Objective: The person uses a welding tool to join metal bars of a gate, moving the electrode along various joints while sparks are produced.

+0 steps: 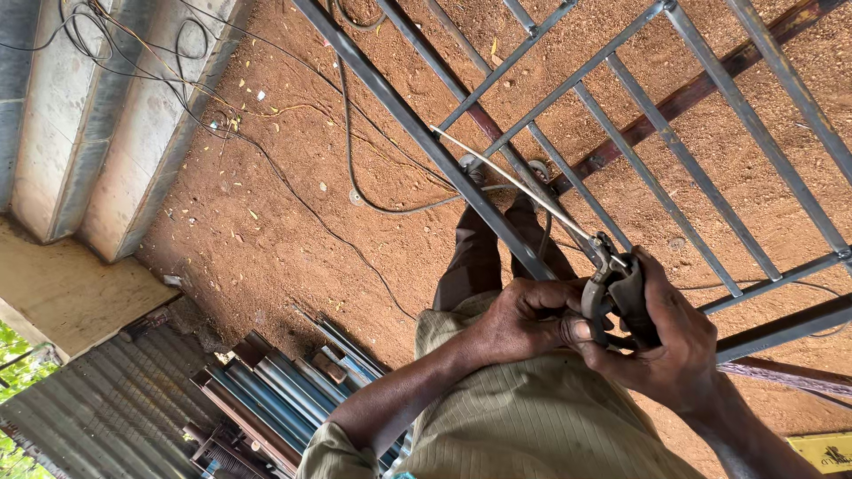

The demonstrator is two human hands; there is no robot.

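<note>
1. Your olive ribbed shirt [541,426] fills the bottom of the view, closest to the camera, with both forearms reaching out from it.
2. Your right hand [666,341] is wrapped tight around the grip of the electrode holder [612,288], fingers closed on it.
3. Your left hand [528,319] cups in from the other side, its fingers curled against the holder's handle and the thumb pressed beside the right hand, steadying it.
4. From the holder's clamp, the welding rod [515,184] runs up and to the left; its far tip sits at about the point where a thin bar meets the thick rail of the steel gate frame [417,133].
5. No arc, glow or smoke shows at that joint, so by my judgement the weld there is not yet struck; I cannot tell whether the frame's other joints are already welded.
6. Around the frame you have red dirt ground [293,231], with black cables [355,168] looping across it and under the bars, close to your feet.
7. Your trouser legs [484,257] stand just behind the thick rail.
8. Lower left lies a stack of steel sections [266,390], well apart from the joint, and concrete steps [98,115] rise at the upper left.
</note>
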